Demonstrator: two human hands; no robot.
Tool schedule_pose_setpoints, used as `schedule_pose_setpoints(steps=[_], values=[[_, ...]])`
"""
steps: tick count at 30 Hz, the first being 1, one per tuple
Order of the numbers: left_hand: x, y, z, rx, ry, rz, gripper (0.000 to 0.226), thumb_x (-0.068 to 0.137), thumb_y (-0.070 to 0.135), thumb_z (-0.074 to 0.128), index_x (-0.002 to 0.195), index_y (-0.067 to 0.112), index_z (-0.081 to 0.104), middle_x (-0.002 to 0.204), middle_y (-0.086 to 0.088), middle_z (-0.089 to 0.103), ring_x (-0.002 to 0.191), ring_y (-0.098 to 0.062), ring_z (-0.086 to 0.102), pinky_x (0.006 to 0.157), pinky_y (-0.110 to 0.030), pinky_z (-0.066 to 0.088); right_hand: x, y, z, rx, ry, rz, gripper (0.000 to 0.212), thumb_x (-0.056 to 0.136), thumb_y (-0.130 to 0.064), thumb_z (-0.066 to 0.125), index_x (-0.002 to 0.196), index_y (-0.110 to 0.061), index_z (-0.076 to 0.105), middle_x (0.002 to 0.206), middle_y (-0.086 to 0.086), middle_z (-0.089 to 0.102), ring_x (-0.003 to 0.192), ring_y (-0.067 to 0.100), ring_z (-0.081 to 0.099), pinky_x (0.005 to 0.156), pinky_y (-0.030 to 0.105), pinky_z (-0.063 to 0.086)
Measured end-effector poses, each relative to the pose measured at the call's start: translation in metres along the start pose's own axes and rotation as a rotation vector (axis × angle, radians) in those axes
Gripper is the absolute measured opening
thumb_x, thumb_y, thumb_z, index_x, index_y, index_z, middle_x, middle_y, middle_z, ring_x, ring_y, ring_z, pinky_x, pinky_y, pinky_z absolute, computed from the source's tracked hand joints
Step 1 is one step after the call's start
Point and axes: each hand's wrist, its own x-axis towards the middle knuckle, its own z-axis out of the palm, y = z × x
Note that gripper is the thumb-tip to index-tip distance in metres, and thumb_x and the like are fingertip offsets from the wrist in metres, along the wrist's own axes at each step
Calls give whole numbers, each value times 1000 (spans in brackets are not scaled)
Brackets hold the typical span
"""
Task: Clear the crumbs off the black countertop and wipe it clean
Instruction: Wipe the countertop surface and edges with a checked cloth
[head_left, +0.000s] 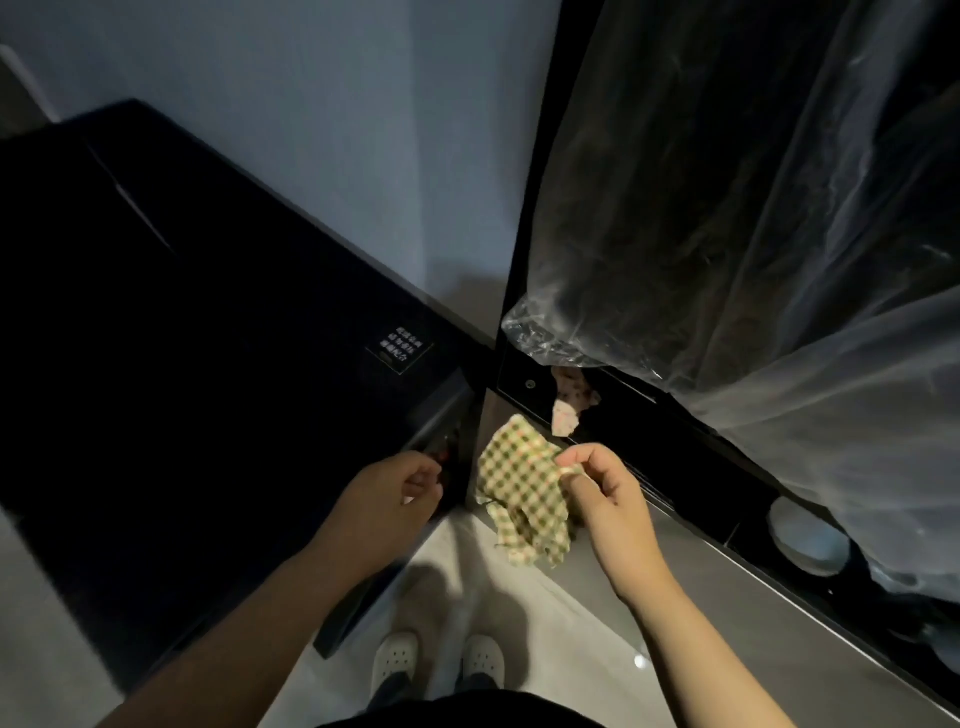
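Right grip (602, 493): thumb and fingers pinch the checked cloth (522, 493) at its right edge.
Cloth: hangs in the air between both grips, just right of the black tabletop (182, 364).
Left grip (400, 493): fingers curled at the tabletop's front corner. It is too dim to tell whether they hold anything.

Dim, wide-angle view; glare on the plastic sheet (753, 234), black countertop (156, 338) nearly featureless.

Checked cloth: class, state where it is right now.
In the head view the green-checked cloth hangs just right of centre, pinched in the right hand, with the left hand close on its left, above the pale floor.
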Motion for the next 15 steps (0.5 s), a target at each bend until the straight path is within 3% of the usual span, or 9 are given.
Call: schedule_pose_setpoints(steps=[2, 5, 9, 12, 15], values=[[-6, 5, -7, -36, 56, -6, 16, 87, 23, 63, 103, 25, 63, 95, 13, 64, 88, 6, 59, 73, -4, 44, 4, -14, 4, 27, -83, -4, 22, 90, 4, 46, 90, -13, 61, 75, -7, 56, 67, 8, 47, 58, 19, 38], [-16, 13, -14, -119, 110, -23, 22, 89, 30, 61, 111, 31, 56, 103, 20, 61, 94, 14, 55, 73, -1, 42, 9, -33, 11, 92, -222, 1, 27, 90, 5, 43, 93, -13, 63, 75, 3, 56, 67, 15, 46, 59, 24, 39], [-31, 24, -19, -366, 180, -53, 29, 89, 32, 58, 118, 33, 54, 107, 19, 64, 100, 10, 58, 78, -8, 47, 12, -52, 23, 149, -418, -42, 29, 90, 7, 44, 92, -12, 66, 71, -8, 64, 62, 3, 56, 58, 14, 46], [-44, 28, -23, -506, 208, -30, 26, 87, 31, 58, 111, 25, 63, 105, 12, 70, 98, 0, 64, 78, -14, 51, 13, -60, 31, 128, -492, -82, 27, 90, 5, 47, 95, -14, 66, 76, -8, 67, 68, 1, 61, 61, 13, 47], [-57, 26, -28, -479, 265, -59, 13, 89, 23, 60, 96, 17, 68, 92, -2, 73, 88, -15, 69, 73, -23, 55, 12, -59, 42, 75, -496, -94, 33, 89, 3, 54, 106, -23, 65, 73, -3, 62, 69, 7, 58, 65, 17, 47]])
